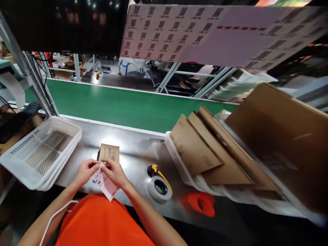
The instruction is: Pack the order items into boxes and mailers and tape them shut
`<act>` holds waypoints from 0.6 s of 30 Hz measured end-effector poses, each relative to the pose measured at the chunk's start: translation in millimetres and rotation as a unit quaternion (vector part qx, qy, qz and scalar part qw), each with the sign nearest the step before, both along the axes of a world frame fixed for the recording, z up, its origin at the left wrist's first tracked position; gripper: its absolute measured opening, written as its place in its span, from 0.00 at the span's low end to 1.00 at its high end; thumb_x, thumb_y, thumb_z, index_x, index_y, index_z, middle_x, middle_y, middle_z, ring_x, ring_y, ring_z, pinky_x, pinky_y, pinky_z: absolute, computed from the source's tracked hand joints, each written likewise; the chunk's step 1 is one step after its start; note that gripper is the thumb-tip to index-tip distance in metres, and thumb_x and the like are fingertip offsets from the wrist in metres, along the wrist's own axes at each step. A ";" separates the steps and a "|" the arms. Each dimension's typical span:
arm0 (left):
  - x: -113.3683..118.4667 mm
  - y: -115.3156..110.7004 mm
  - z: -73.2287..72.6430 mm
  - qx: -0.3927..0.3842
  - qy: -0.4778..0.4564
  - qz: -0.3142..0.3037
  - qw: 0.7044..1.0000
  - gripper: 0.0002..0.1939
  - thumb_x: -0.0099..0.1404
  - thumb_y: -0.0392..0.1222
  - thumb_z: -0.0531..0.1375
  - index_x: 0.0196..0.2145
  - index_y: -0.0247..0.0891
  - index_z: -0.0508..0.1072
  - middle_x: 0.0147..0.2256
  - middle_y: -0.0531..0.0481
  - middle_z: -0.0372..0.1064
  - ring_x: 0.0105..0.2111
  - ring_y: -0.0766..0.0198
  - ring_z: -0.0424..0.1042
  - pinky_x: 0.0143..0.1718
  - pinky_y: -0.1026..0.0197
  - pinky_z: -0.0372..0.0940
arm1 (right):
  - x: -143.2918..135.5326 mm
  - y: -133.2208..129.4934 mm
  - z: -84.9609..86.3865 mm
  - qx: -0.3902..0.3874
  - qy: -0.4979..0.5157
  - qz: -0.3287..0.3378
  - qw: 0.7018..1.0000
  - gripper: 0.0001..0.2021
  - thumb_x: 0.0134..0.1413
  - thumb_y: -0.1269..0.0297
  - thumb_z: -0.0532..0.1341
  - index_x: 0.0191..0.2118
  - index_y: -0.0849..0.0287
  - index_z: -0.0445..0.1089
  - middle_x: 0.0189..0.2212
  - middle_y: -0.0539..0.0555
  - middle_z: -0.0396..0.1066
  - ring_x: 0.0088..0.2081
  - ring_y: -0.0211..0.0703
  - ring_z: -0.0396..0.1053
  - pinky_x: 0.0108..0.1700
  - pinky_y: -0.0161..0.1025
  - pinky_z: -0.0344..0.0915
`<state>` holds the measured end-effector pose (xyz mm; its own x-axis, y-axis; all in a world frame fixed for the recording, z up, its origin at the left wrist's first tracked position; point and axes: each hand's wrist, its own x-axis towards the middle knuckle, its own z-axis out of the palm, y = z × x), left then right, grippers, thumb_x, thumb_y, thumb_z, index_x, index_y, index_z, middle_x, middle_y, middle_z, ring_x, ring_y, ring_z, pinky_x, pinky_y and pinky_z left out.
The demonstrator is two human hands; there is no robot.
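Both hands meet over the steel table, close in front of my body. My left hand (87, 171) pinches the upper left edge of a printed label sheet (107, 186). From the other side, the fingers of my right hand (114, 172) grip the same sheet near its top. The sheet hangs slanting down to the right, with small print on its left part. Just beyond my fingers a small brown cardboard box (110, 152) with dark printing lies on the table, its near part hidden by my hands.
White perforated baskets (74, 131) are stacked at left. A tape dispenser (159, 189) with clear tape and an orange-red ring-shaped object (202, 204) lie at right. Flat cartons (192, 147) stand in a white bin beyond. A green conveyor belt (115, 107) crosses behind; a monitor (69, 27) hangs above.
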<state>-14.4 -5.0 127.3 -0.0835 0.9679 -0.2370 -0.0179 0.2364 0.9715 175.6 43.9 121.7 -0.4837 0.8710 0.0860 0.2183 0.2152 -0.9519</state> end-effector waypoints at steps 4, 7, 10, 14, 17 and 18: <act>9.4 -0.7 -2.7 -0.001 0.006 -0.009 1.000 0.28 0.54 0.62 0.73 0.40 0.34 0.83 0.32 0.45 0.79 0.31 0.58 0.73 0.36 0.56 0.68 | 5.2 -5.0 -1.3 0.029 0.014 -0.027 0.999 0.09 0.63 0.61 0.65 0.46 0.58 0.78 0.34 0.54 0.82 0.33 0.45 0.79 0.37 0.41 0.76; 10.7 -1.3 -1.2 0.005 0.036 -0.027 0.999 0.25 0.57 0.62 0.70 0.37 0.35 0.84 0.30 0.46 0.77 0.30 0.59 0.71 0.35 0.56 0.67 | 10.6 -5.0 0.0 0.118 -0.010 0.002 0.993 0.08 0.67 0.62 0.63 0.41 0.56 0.80 0.36 0.55 0.84 0.36 0.46 0.81 0.42 0.43 0.77; 10.7 -2.9 1.7 0.010 0.065 -0.030 0.997 0.23 0.60 0.60 0.68 0.37 0.36 0.85 0.31 0.44 0.79 0.31 0.58 0.72 0.37 0.55 0.69 | 14.3 -4.6 -1.2 0.190 -0.031 0.024 0.981 0.12 0.72 0.61 0.60 0.44 0.56 0.82 0.38 0.56 0.85 0.38 0.48 0.82 0.44 0.44 0.78; 11.2 -7.1 -0.9 0.004 0.082 -0.020 0.996 0.20 0.59 0.58 0.67 0.35 0.36 0.84 0.32 0.43 0.80 0.32 0.56 0.74 0.38 0.55 0.69 | 15.7 -3.3 -5.4 0.220 -0.049 0.057 0.973 0.14 0.75 0.59 0.58 0.45 0.55 0.82 0.38 0.56 0.84 0.39 0.50 0.81 0.44 0.46 0.78; 12.2 -10.0 -7.5 -0.023 0.078 -0.013 0.997 0.22 0.57 0.60 0.68 0.33 0.36 0.84 0.29 0.45 0.78 0.29 0.58 0.71 0.35 0.56 0.66 | 15.5 -1.3 -9.6 0.243 -0.061 0.076 0.965 0.16 0.76 0.58 0.57 0.43 0.55 0.82 0.38 0.57 0.84 0.38 0.50 0.80 0.43 0.45 0.77; 12.6 -10.7 -9.5 -0.035 0.072 -0.012 0.997 0.22 0.56 0.61 0.68 0.33 0.36 0.84 0.28 0.46 0.77 0.29 0.59 0.70 0.34 0.57 0.65 | 15.5 -0.6 -11.0 0.254 -0.068 0.080 0.962 0.16 0.76 0.58 0.56 0.43 0.55 0.81 0.37 0.57 0.84 0.37 0.49 0.80 0.42 0.44 0.77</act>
